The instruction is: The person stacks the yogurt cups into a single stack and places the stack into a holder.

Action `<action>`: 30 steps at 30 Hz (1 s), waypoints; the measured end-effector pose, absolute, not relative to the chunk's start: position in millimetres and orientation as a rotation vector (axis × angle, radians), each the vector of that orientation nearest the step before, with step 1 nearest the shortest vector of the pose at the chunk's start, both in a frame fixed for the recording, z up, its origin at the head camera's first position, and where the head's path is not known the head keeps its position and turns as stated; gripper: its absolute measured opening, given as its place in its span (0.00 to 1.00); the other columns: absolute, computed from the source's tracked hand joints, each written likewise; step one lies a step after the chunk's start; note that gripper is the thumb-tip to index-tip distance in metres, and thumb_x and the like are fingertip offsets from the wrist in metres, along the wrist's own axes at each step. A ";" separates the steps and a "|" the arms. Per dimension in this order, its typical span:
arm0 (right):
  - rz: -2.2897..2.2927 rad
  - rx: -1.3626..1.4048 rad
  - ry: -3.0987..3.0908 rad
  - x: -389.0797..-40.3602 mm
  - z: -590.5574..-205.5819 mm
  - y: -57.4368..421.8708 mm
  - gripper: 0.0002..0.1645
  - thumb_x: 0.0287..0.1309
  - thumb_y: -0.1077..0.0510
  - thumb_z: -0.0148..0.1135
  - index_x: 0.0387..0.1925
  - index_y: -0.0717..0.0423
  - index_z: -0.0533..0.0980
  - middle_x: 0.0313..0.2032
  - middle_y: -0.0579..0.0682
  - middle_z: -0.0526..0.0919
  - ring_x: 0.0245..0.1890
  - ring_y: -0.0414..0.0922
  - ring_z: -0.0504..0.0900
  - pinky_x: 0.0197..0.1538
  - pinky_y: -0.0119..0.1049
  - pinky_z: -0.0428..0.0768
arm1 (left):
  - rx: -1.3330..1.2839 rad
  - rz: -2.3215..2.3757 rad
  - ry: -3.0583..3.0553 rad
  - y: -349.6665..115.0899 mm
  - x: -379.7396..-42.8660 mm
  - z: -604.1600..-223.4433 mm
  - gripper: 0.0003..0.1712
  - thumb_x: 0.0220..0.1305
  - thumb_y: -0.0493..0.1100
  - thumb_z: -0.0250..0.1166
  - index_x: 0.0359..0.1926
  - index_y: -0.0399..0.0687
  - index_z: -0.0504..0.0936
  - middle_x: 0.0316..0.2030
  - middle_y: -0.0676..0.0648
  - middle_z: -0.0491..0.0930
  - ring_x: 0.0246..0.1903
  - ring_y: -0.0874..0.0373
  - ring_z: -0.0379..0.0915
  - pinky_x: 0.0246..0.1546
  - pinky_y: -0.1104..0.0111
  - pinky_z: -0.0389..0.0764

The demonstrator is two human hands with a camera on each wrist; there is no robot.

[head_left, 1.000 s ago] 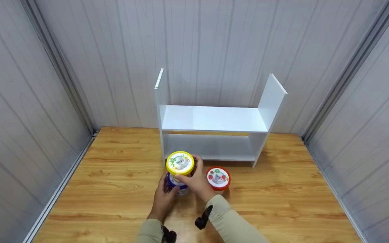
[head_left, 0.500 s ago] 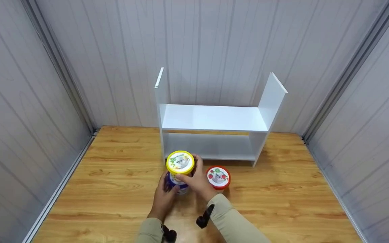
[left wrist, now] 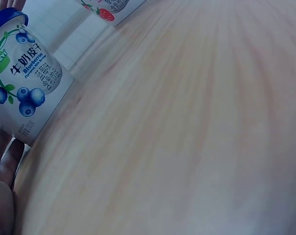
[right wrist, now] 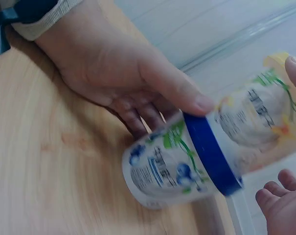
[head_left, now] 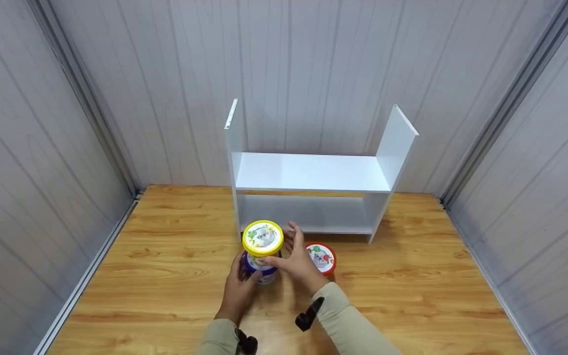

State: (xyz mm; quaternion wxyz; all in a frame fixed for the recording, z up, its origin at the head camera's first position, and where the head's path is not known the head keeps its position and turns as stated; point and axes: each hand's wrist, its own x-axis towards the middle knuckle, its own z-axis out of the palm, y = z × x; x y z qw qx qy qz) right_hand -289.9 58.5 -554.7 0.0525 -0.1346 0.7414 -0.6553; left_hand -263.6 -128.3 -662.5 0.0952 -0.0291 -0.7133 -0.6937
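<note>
A tub with a yellow lid (head_left: 263, 237) stands upright on top of a tub with a blue lid (right wrist: 162, 169), whose side shows blueberries. My left hand (head_left: 237, 293) grips the blue-lidded tub, its thumb at the lid's edge in the right wrist view. Spread around the right side of the yellow-lidded tub is my right hand (head_left: 302, 261), fingers apart from it and thumb tip right by its wall. Just behind that hand, a tub with a red lid (head_left: 324, 258) stands on the table, partly hidden by it.
A white two-tier shelf (head_left: 313, 172) with tall side panels stands behind the tubs on the wooden table (head_left: 175, 266). Pale panelled walls (head_left: 313, 64) enclose the table at the back and both sides.
My right hand has loosened from the yellow-lidded tub and moved slightly right, now overlapping the red-lidded tub in the head view. The stacked tubs and my left hand stay in place.
</note>
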 end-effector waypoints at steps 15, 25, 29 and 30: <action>-1.966 -0.503 2.506 -296.5 -546.6 118.9 0.53 0.55 0.59 0.76 0.75 0.58 0.54 0.72 0.60 0.65 0.75 0.57 0.59 0.77 0.56 0.55 | 0.011 -2.094 -2.146 -129.4 -263.8 -663.4 0.46 0.65 0.42 0.70 0.78 0.47 0.56 0.73 0.33 0.60 0.72 0.36 0.57 0.73 0.45 0.59; -1.837 -0.524 2.648 -294.9 -562.5 147.7 0.52 0.54 0.54 0.78 0.73 0.57 0.59 0.70 0.58 0.67 0.74 0.58 0.60 0.74 0.60 0.60 | -0.025 -2.075 -2.123 -129.9 -263.2 -663.1 0.46 0.65 0.42 0.71 0.77 0.43 0.56 0.72 0.32 0.62 0.71 0.36 0.59 0.72 0.45 0.61; -1.738 -0.534 2.717 -294.4 -572.1 155.1 0.53 0.52 0.49 0.78 0.73 0.57 0.60 0.70 0.57 0.67 0.71 0.59 0.63 0.69 0.61 0.67 | -0.042 -2.086 -2.109 -128.7 -264.4 -660.9 0.46 0.65 0.42 0.71 0.77 0.45 0.57 0.72 0.32 0.62 0.71 0.36 0.59 0.72 0.46 0.61; -1.719 -0.532 2.728 -294.4 -575.1 156.8 0.53 0.52 0.48 0.79 0.73 0.57 0.60 0.69 0.57 0.67 0.70 0.59 0.64 0.69 0.61 0.68 | -0.046 -2.092 -2.108 -128.4 -264.8 -660.7 0.46 0.65 0.43 0.70 0.77 0.46 0.57 0.72 0.33 0.62 0.71 0.37 0.59 0.72 0.46 0.61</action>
